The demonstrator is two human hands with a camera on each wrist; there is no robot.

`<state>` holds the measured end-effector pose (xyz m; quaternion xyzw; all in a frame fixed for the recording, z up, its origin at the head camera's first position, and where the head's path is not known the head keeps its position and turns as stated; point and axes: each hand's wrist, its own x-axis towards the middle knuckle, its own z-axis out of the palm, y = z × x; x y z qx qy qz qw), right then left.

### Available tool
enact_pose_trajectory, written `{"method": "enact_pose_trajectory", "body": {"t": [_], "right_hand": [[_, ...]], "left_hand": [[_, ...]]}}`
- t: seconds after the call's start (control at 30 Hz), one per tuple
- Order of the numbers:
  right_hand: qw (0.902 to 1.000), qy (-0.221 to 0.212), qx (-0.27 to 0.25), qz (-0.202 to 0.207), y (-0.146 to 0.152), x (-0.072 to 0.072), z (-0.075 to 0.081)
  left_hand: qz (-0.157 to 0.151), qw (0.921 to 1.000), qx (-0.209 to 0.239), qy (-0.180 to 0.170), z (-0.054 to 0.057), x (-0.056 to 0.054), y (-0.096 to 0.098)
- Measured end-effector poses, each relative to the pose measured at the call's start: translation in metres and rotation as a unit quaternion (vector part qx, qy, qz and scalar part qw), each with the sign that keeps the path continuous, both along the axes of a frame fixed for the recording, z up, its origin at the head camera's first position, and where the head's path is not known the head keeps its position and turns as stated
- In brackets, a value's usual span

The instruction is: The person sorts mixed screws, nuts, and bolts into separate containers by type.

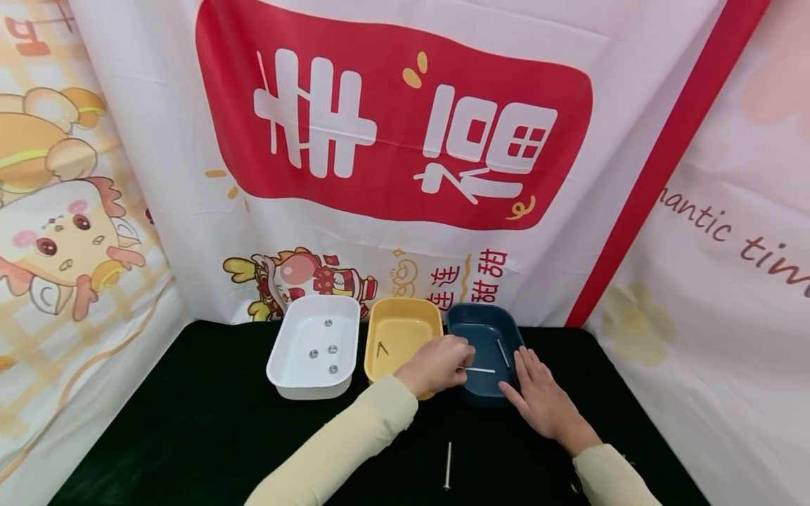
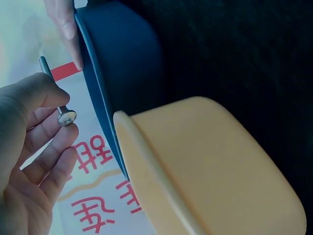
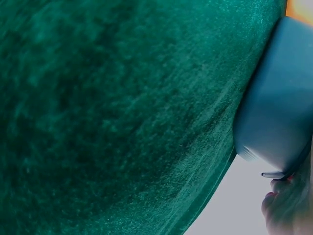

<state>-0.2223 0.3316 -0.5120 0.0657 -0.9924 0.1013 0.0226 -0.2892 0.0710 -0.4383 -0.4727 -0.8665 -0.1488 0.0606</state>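
Observation:
My left hand (image 1: 438, 365) pinches a long silver bolt (image 1: 477, 370) by its head end, above the near part of the dark blue tray (image 1: 484, 395). The left wrist view shows the bolt's round flat head (image 2: 67, 117) between thumb and fingertips. Another bolt (image 1: 503, 353) lies inside the blue tray, leaning toward its right side. My right hand (image 1: 543, 400) rests against the blue tray's right rim, fingers extended. A further bolt (image 1: 448, 465) lies on the dark cloth, nearer to me.
Left of the blue tray stands a yellow tray (image 1: 405, 313) with a small, thin V-shaped metal piece (image 1: 381, 349) in it. Farther left, a white tray (image 1: 309, 388) holds several small round metal parts (image 1: 332, 349). Printed curtains (image 1: 392, 126) hang behind the dark green cloth (image 1: 190, 436).

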Motion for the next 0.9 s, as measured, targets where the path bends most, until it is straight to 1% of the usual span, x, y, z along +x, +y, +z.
{"method": "enact_pose_trajectory", "body": {"t": [0.1, 0.27, 0.33, 0.4, 0.5, 0.6, 0.8, 0.9], "right_hand": [[1.0000, -0.001, -0.001, 0.000, -0.001, 0.000, 0.000], [0.9999, -0.006, -0.014, 0.003, -0.004, 0.000, 0.000], [0.9999, -0.008, -0.014, 0.003, -0.004, 0.000, 0.000], [0.9999, -0.008, -0.009, 0.000, -0.004, 0.000, -0.001], [1.0000, -0.004, -0.001, -0.002, -0.003, 0.001, -0.001], [1.0000, -0.003, -0.005, -0.001, -0.002, 0.001, -0.001], [1.0000, -0.007, -0.003, -0.003, -0.001, 0.001, 0.000], [1.0000, -0.004, -0.002, -0.003, 0.000, 0.001, 0.001]], "left_hand": [[0.016, 0.9998, -0.011, 0.008, -0.002, 0.000, 0.006], [0.069, 0.9966, -0.040, -0.021, 0.000, 0.002, 0.010], [0.081, 0.9952, -0.042, -0.035, 0.003, 0.004, 0.007], [0.081, 0.9954, -0.037, -0.034, 0.005, 0.006, 0.003], [0.074, 0.9965, -0.028, -0.027, 0.008, 0.008, -0.006], [0.066, 0.9972, -0.027, -0.022, 0.011, 0.012, -0.015], [0.052, 0.9977, -0.035, -0.026, 0.016, 0.026, -0.029], [0.042, 0.9979, -0.044, -0.021, 0.019, 0.034, -0.035]]}}
